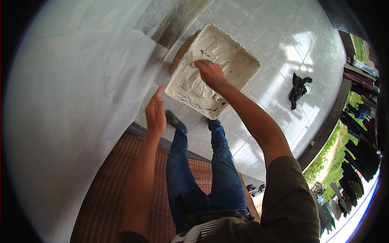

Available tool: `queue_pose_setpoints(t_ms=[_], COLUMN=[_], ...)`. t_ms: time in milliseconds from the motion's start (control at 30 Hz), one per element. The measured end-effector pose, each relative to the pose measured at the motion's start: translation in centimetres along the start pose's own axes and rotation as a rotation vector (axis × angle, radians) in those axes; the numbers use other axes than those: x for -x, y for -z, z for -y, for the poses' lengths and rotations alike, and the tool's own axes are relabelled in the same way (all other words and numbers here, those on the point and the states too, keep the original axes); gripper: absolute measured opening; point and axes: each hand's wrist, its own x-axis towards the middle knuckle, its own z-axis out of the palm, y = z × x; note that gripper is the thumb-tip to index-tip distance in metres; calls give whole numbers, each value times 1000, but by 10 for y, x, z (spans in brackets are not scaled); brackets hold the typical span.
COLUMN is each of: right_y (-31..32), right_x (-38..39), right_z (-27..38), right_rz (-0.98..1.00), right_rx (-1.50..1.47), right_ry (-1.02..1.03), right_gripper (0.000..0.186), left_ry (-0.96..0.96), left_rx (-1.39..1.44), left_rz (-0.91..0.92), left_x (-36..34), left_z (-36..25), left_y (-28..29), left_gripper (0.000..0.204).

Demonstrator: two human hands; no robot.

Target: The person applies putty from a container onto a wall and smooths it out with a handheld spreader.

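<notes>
A rectangular tray with a pale rim holds thick white paste, spread in ridges and streaks with dark specks. Over the paste, my right hand is closed, its knuckles up. Its fingers are at the paste's surface, and whatever they hold, if anything, is hidden beneath them. My left hand is held beside the tray's near left corner, apart from it, close to the grey wall. Its fingers are stretched out and nothing shows in it.
A brown, rounded support shows under the tray's left side. The grey wall rises along the left. A crumpled black plastic bag lies on the tiled floor. A woven mat lies behind my feet. Clothes hang at the right.
</notes>
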Motion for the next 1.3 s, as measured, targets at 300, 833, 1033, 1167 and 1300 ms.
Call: queue_pose_setpoints(t_ms=[300, 833, 1033, 1167, 1300], right_y=[29, -16, -38, -38, -46], right_x=[-19, 34, 44, 40, 30], right_z=[-61, 43, 42, 47, 58], right_rz=[-187, -239, -353, -184, -276], right_rx=[138, -553, -597, -325, -487], right_ry=[-191, -827, -938, -981, -1045], right_gripper=[25, 20, 30, 33, 30], left_ry=[10, 13, 22, 25, 18], left_rx=[-11, 7, -17, -4, 12], left_rz=[11, -43, -41, -43, -57], left_x=[4, 20, 27, 31, 29], left_z=[-3, -3, 4, 8, 10], left_y=[-3, -3, -2, 1, 4], left_gripper=[48, 46, 46, 45, 45])
